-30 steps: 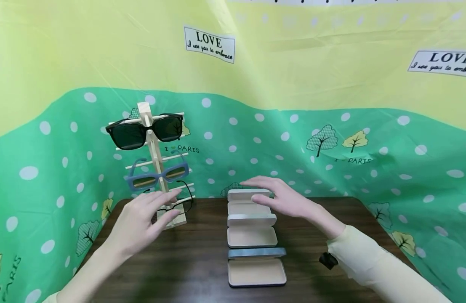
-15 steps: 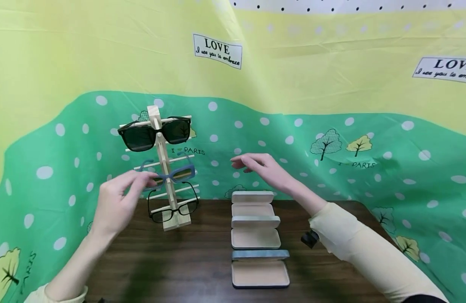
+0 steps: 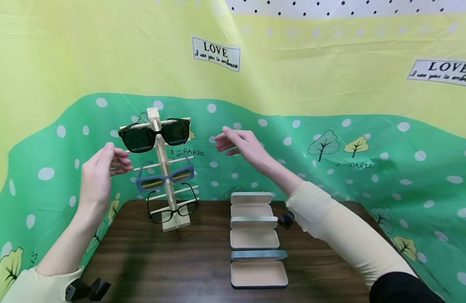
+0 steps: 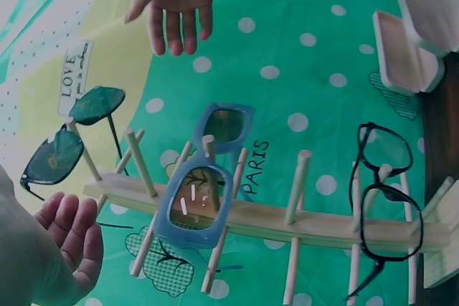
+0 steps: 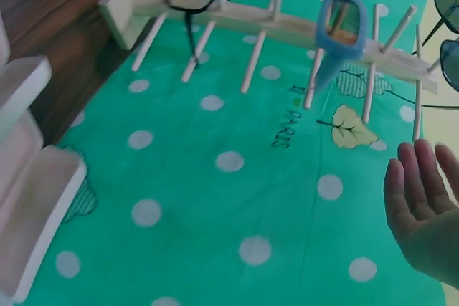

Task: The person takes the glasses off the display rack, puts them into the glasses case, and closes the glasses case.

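Note:
Black sunglasses [image 3: 140, 139] sit at the top of a wooden glasses stand [image 3: 163, 158]. Blue-framed sunglasses [image 3: 165, 178] rest below them, and black-rimmed eyeglasses [image 3: 173, 213] hang lowest. My left hand [image 3: 100, 170], fingers loosely bent and holding nothing, is just left of the stand, close below the left lens of the black sunglasses. Out to the right of the stand, my right hand [image 3: 242, 145] hovers in the air with relaxed fingers and nothing in its grasp. In the left wrist view the right hand [image 4: 183, 5] shows its palm toward the stand.
Several opened glasses cases stand in a column on the dark wooden table [image 3: 172, 265]: a blue-lidded case [image 3: 259, 273] in front, a pale-lidded case [image 3: 254, 238] behind it and another pale case [image 3: 251, 202] farthest back. A patterned cloth [image 3: 331, 97] hangs behind the table.
My left hand has risen from the lower glasses, past the blue sunglasses, to beside the top pair. My right hand has lifted off the cases and moved up and left toward the stand.

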`<state>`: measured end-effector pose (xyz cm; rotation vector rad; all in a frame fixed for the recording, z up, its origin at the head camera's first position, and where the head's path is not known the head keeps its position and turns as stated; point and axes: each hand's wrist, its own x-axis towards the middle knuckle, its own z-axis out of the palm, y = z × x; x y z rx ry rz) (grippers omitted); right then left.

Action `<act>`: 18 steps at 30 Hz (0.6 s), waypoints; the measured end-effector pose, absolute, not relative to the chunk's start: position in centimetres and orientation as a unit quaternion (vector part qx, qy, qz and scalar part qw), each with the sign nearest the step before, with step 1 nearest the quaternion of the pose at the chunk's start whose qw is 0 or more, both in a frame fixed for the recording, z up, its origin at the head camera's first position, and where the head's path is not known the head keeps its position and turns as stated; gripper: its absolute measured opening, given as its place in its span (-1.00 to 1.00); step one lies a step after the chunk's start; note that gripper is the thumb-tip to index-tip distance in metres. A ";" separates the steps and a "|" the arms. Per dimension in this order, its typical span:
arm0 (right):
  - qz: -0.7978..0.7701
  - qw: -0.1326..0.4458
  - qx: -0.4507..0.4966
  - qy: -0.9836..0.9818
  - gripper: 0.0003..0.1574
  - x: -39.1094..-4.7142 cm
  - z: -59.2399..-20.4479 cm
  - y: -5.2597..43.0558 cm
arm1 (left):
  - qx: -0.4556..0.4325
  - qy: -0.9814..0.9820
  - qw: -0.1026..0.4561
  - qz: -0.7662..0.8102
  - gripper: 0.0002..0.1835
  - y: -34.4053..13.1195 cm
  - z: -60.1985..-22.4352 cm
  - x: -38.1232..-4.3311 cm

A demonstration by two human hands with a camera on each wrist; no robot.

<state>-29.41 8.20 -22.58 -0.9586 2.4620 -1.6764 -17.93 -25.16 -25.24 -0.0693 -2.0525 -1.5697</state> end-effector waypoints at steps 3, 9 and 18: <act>-0.549 0.008 -0.296 0.782 -0.36 -30.0 -22.1 6.8 | -0.023 -0.740 0.256 -0.621 -0.50 -25.4 -24.8 -18.4; -0.576 0.008 -0.276 0.769 -0.36 -30.6 -21.4 4.9 | -0.033 -0.702 0.234 -0.671 -0.51 -25.1 -24.3 -19.5; -0.599 0.028 -0.267 0.754 -0.40 -30.2 -20.2 1.4 | -0.032 -0.662 0.255 -0.704 -0.54 -25.1 -23.9 -19.9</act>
